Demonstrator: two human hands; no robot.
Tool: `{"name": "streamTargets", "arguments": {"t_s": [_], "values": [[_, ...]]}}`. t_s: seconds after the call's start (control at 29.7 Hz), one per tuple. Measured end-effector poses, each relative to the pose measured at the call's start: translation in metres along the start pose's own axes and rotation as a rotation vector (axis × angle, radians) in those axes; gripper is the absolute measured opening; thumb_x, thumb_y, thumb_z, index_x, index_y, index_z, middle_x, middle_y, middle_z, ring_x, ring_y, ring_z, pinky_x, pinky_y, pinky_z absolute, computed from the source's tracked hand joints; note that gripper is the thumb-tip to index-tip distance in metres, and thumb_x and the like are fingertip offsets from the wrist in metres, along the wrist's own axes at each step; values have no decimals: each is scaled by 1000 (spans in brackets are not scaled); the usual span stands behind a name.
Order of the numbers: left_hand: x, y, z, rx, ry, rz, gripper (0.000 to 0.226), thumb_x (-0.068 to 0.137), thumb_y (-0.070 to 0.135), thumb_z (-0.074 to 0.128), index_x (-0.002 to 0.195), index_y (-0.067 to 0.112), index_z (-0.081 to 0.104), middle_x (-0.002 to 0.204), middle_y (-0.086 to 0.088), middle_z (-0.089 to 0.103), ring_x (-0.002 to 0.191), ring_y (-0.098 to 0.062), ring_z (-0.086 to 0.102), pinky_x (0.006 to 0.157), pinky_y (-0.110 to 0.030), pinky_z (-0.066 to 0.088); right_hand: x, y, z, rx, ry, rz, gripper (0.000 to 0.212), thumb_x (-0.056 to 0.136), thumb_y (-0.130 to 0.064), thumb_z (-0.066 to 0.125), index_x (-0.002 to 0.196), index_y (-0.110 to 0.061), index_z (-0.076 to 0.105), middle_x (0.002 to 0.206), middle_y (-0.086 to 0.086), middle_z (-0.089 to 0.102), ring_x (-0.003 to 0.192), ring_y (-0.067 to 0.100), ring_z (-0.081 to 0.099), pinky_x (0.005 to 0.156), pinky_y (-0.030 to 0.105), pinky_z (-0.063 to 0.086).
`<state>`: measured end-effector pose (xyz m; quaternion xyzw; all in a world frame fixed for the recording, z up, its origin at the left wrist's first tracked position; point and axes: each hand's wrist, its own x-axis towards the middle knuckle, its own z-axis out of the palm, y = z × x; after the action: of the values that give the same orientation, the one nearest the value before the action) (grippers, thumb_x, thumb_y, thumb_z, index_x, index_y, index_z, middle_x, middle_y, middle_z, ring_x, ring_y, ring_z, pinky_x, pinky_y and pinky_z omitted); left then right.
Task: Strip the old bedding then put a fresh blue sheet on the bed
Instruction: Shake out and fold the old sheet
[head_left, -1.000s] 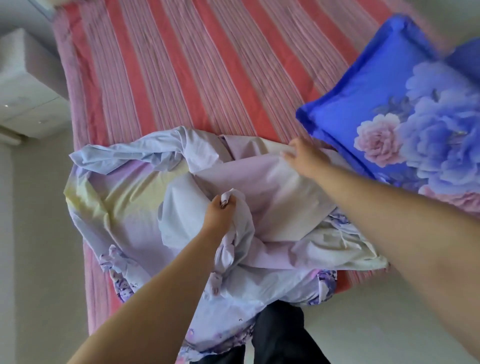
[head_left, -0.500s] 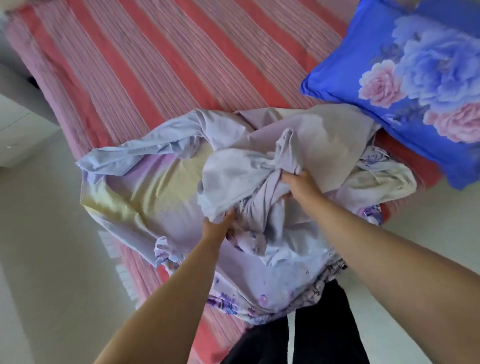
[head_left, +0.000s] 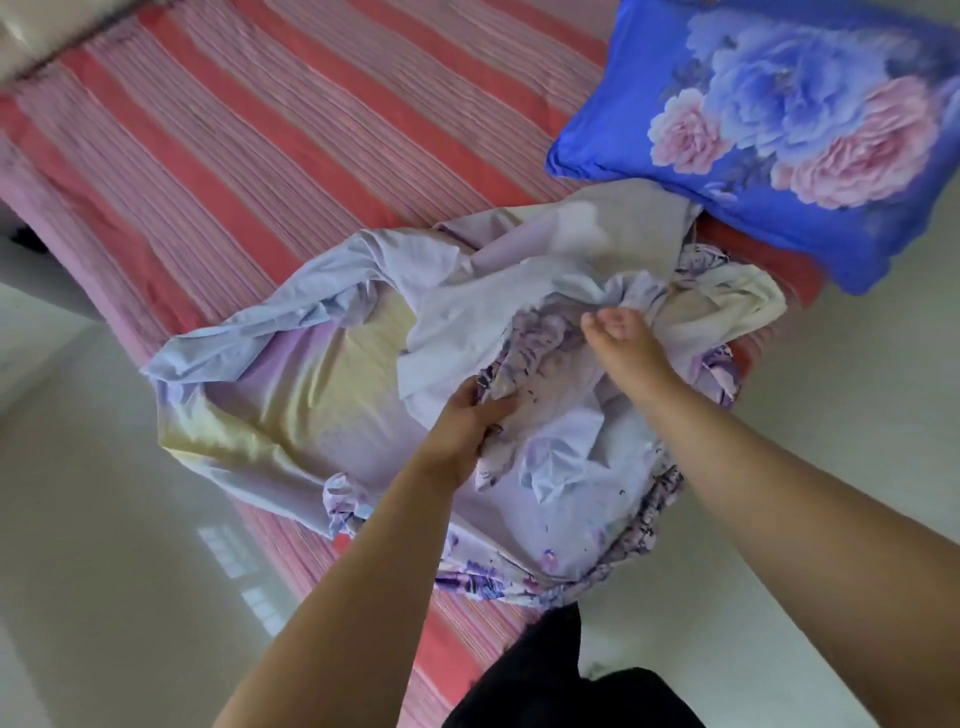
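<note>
while the crumpled pale lilac sheet with purple floral print (head_left: 322, 415) lies heaped on the near corner of the red-and-pink striped mattress (head_left: 249, 135), both bare arms reach down into it from the bottom of the view. the left hand (head_left: 467, 421) has its fingers curled round a bunched fold of the lilac cloth near the middle of the heap, gripping it. the right hand (head_left: 623, 338) is further up and to the right, its thumb standing apart and its fingers bent into a twisted ridge of the same sheet; it seems to hold that ridge, though the fingertips are hidden in the folds. part of the sheet's printed edge hangs over the mattress side toward the person's dark trousers (head_left: 561, 686). a bright blue pillow printed with large pink and blue flowers (head_left: 769, 119) rests on the mattress beyond the heap, its lower corner just beside the sheet. pale glossy floor (head_left: 104, 519) shows on both sides of the bed.
</note>
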<state>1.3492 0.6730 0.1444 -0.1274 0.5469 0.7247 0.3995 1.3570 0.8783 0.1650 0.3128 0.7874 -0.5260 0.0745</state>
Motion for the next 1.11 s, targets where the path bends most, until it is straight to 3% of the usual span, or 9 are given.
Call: {"name": "streamTargets", "arguments": {"t_s": [0.1,0.2,0.27,0.37,0.57,0.71,0.84,0.91,1.11], "values": [[-28,-6,30,31,-78,8,19,80,0,63,94,12,63,97,-21,64,87,-32,62,85,-44,49,-77,17,28,146,-443,122,58,73,-76,53,109,-31,51,100,-10,64,96,12,62,74,27,47],[-60,-20,49,28,-102,-55,10,90,11,56,82,17,56,84,-12,62,77,-27,58,70,-32,50,-117,44,33,457,-399,202,84,56,-81,64,122,-32,46,114,-7,65,103,15,65,80,33,53],[-79,-37,53,-5,-93,-50,8,95,18,51,89,14,54,81,-9,59,77,-25,54,65,-28,52,-141,54,24,515,-450,148,69,66,-61,73,122,-29,49,106,-7,68,97,12,66,85,35,52],[-111,-59,62,-251,-29,-49,21,95,23,48,103,5,56,91,-14,61,82,-27,63,67,-34,55,-173,62,11,229,-519,-11,30,83,-13,71,108,-17,56,91,-3,67,85,12,65,77,21,49],[-163,-94,69,-462,40,-89,50,87,44,53,107,1,69,117,-21,65,108,-36,61,106,-51,37,-225,86,-14,-225,-397,-159,9,94,-14,54,93,-22,53,72,-2,53,66,18,50,57,26,37],[-198,-95,84,-461,69,-94,35,92,31,52,99,1,69,106,-23,68,103,-39,62,99,-56,41,-260,83,-36,-364,-361,-171,23,96,-13,44,105,-30,56,81,3,59,66,21,56,55,25,39],[-206,-97,87,-410,209,-15,6,87,19,59,83,16,62,69,-3,63,73,-20,62,83,-36,46,-267,78,-47,-832,-283,-127,31,94,-15,38,122,-21,49,118,12,59,100,34,57,78,34,44],[-210,-99,84,-457,204,12,5,88,12,59,84,13,62,72,-5,65,69,-20,64,78,-34,53,-274,75,-50,-979,-224,-142,32,92,-11,42,121,-17,50,123,10,56,107,32,55,82,35,40],[-238,-93,90,-291,-23,-5,13,95,6,50,96,4,62,73,-7,72,62,-15,69,55,-23,56,-310,74,-13,-229,-168,-199,54,79,-24,65,123,-38,36,111,-7,58,94,20,61,73,36,52]]}}
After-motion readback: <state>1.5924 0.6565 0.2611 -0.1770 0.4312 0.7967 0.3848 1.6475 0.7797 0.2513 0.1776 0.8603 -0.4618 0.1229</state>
